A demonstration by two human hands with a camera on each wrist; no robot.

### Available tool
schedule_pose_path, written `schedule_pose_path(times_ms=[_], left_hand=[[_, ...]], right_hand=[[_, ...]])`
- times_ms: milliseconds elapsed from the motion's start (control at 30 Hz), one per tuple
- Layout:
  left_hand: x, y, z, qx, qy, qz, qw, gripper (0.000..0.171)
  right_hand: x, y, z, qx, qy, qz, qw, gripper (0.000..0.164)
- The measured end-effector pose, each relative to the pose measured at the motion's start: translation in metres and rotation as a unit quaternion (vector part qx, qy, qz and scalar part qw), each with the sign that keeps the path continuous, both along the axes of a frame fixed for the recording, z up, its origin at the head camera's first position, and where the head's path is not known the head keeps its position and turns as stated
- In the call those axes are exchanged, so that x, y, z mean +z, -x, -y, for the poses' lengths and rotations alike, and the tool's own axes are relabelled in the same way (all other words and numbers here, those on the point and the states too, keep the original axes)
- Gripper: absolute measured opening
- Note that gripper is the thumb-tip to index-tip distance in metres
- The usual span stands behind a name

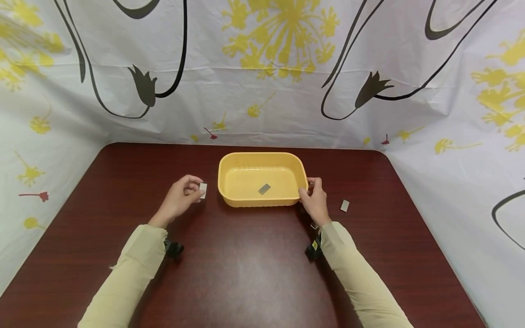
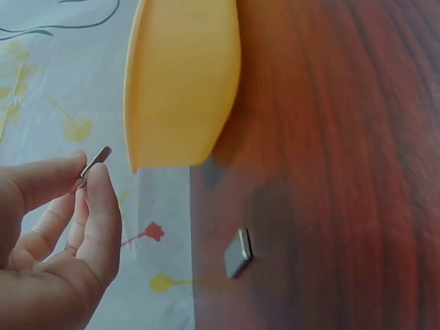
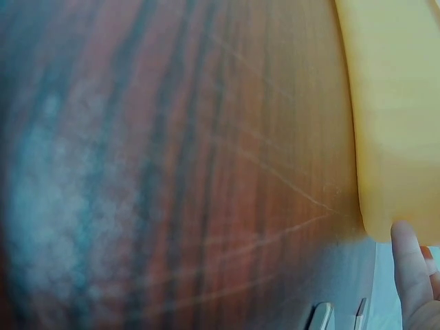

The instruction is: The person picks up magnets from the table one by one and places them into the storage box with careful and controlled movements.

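My left hand pinches a small flat silver-grey rectangular piece between thumb and fingers, to the left of a yellow plastic tub. The left wrist view shows the pinched piece edge-on, held clear of the table. Another such piece lies on the table near that hand; in the head view I cannot make it out. My right hand grips the tub's right front corner, thumb on the near side. Inside the tub lies one grey rectangular piece.
A similar piece lies right of my right hand, and another is partly hidden beside the right wrist. The dark red-brown wooden table meets a patterned white cloth along its back and sides.
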State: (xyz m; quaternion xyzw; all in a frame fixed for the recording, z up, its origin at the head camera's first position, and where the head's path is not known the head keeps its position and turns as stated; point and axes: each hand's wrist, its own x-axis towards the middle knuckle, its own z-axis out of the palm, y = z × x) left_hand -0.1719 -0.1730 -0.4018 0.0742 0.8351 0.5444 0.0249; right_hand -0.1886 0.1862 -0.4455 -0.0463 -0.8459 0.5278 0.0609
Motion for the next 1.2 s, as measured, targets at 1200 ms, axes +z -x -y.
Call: schedule_pose_path(times_ms=[1200], left_hand=[[0.01, 0.025, -0.051, -0.006, -0.064, -0.021, 0.9977, 0.027]], right_hand=[[0.001, 0.0, 0.0, -0.016, -0.002, -0.008, 1.0, 0.036]])
